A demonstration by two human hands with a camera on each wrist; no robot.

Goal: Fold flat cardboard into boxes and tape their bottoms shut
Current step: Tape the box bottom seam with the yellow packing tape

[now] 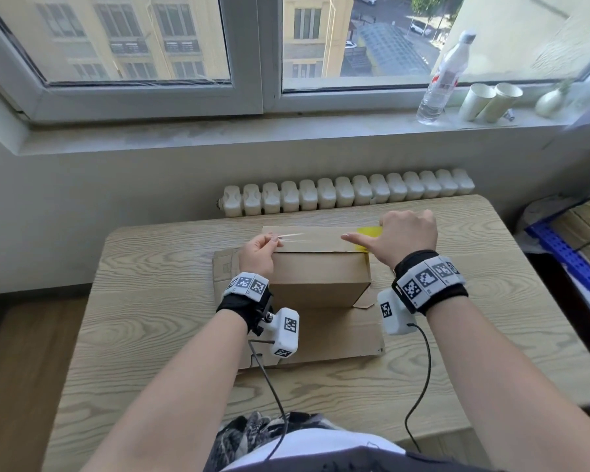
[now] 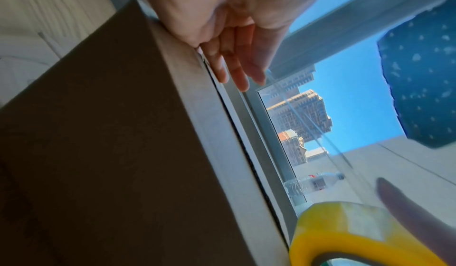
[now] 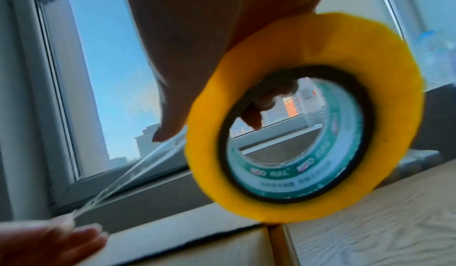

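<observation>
A folded brown cardboard box stands on a flat cardboard sheet in the middle of the wooden table. Over the box's left top edge, my left hand pinches the free end of a clear tape strip. The strip runs across the box top to a yellow tape roll. My right hand grips that roll above the box's right edge, index finger pointing along the strip. The right wrist view shows fingers through the core of the tape roll and the strip stretched taut.
A white radiator runs behind the table. On the window sill stand a water bottle, two paper cups and a small vase. A blue rack with stacked cardboard sits at the right.
</observation>
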